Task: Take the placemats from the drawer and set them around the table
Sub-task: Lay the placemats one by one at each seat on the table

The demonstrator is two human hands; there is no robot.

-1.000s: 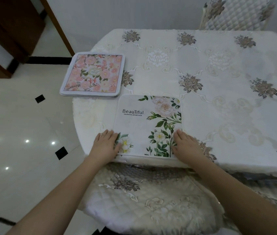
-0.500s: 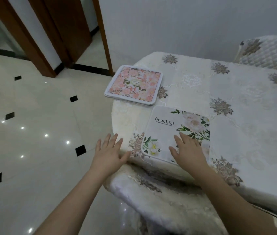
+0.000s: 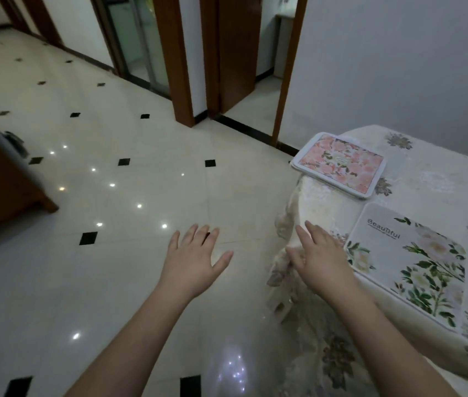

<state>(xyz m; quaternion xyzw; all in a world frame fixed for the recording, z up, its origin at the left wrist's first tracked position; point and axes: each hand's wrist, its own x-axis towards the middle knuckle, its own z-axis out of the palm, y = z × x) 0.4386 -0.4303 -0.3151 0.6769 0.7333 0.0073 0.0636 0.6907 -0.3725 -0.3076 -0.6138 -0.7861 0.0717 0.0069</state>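
Both hands are empty with fingers spread: left hand [image 3: 195,260] over the floor [image 3: 106,196], right hand [image 3: 320,255] by the counter [image 3: 427,179] edge. The white placemat [image 3: 407,262] and pink placemat [image 3: 341,164] lie flat on the counter, near each other.

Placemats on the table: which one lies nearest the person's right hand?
The white placemat printed "Beautiful", beside the right hand; the pink floral placemat lies farther away.
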